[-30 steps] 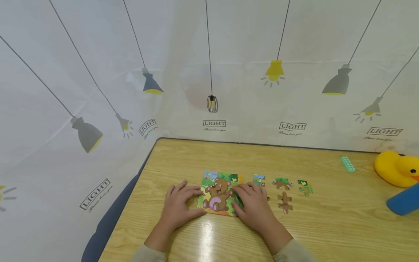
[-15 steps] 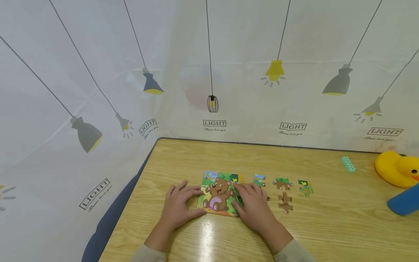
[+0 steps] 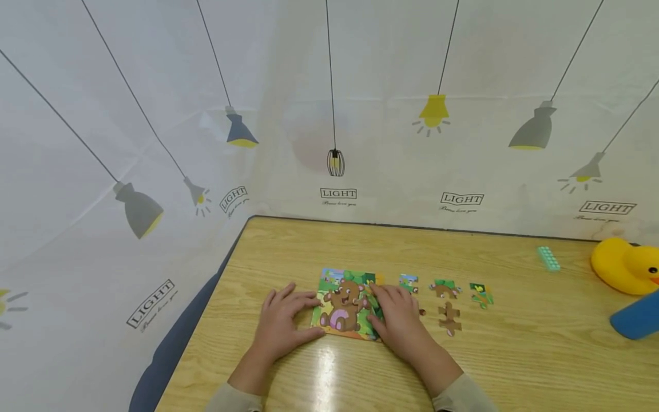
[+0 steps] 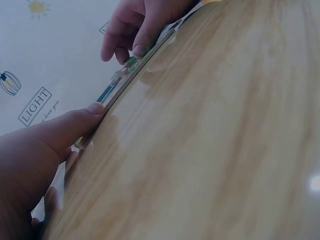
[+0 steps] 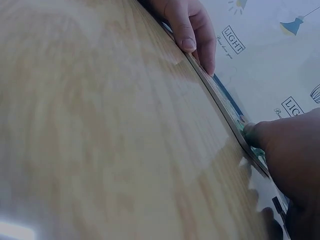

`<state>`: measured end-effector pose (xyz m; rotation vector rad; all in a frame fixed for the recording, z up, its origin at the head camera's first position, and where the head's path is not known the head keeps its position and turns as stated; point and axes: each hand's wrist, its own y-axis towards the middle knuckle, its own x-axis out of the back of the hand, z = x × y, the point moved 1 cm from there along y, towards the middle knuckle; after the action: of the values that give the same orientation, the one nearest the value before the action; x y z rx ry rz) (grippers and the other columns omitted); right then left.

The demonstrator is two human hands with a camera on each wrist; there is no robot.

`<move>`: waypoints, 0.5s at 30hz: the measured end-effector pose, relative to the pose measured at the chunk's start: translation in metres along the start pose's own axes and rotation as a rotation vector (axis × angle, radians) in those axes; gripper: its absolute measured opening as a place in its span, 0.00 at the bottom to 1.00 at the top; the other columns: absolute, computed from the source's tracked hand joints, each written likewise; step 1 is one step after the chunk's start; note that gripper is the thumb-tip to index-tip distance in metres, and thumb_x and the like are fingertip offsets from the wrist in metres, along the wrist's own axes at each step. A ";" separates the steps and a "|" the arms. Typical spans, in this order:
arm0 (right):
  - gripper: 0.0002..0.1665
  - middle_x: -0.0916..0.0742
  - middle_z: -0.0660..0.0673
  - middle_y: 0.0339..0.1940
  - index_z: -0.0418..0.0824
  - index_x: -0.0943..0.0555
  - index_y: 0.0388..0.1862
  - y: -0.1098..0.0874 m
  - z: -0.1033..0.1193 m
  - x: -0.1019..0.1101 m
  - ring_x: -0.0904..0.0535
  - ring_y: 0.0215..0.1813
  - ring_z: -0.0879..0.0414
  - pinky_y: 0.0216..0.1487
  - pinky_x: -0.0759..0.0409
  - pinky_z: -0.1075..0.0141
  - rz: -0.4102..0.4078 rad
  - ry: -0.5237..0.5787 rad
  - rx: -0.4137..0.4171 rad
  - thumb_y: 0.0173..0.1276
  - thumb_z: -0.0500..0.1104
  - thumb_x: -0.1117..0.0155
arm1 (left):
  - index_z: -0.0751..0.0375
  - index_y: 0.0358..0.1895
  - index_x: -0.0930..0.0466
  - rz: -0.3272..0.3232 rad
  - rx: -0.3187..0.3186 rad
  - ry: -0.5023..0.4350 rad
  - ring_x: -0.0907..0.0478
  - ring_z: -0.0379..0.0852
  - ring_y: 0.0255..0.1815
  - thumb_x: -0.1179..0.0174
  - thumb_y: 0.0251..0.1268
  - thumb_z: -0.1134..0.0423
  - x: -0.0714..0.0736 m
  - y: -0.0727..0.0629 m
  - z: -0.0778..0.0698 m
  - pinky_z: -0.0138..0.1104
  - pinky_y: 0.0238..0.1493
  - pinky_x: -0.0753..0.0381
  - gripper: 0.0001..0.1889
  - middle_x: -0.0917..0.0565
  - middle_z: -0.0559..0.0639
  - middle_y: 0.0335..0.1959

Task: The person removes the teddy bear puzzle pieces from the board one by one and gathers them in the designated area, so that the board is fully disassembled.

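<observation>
A square jigsaw board (image 3: 342, 306) with a smiling brown bear lies flat on the wooden table between both hands. My left hand (image 3: 283, 320) rests at its left side, fingers spread against the left edge and thumb at the near left corner. In the left wrist view, the left thumb (image 4: 92, 110) touches the board's rim. My right hand (image 3: 401, 320) covers the right edge, its bent fingers and thumb around a green puzzle piece (image 3: 377, 309) there, mostly hidden. Just right of that hand lie loose pieces, including a brown one (image 3: 450, 319) and a green-topped one (image 3: 445, 288).
Another loose piece (image 3: 481, 294) lies farther right, and one (image 3: 409, 282) sits behind the right hand. At the table's right are a mint studded block (image 3: 548, 258), a yellow rubber duck (image 3: 620, 266) and a blue cylinder (image 3: 635, 316). A patterned white wall covering (image 3: 386, 126) borders the back.
My right hand has shifted slightly to the right along the board's right edge, and a little more of the picture shows there. The left hand and the loose pieces stay put.
</observation>
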<state>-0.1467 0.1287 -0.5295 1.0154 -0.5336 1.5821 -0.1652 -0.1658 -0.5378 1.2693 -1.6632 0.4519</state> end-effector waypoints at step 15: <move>0.37 0.23 0.40 0.60 0.44 0.20 0.74 -0.004 0.001 0.000 0.34 0.68 0.35 0.67 0.39 0.33 -0.104 0.041 0.078 0.67 0.38 0.20 | 0.41 0.59 0.11 0.014 0.013 -0.015 0.33 0.64 0.79 0.19 0.51 0.38 0.006 0.001 -0.006 0.73 0.76 0.49 0.30 0.15 0.42 0.67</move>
<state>-0.1422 0.1288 -0.5294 1.0503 -0.3881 1.5375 -0.1630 -0.1639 -0.5301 1.2747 -1.6852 0.4632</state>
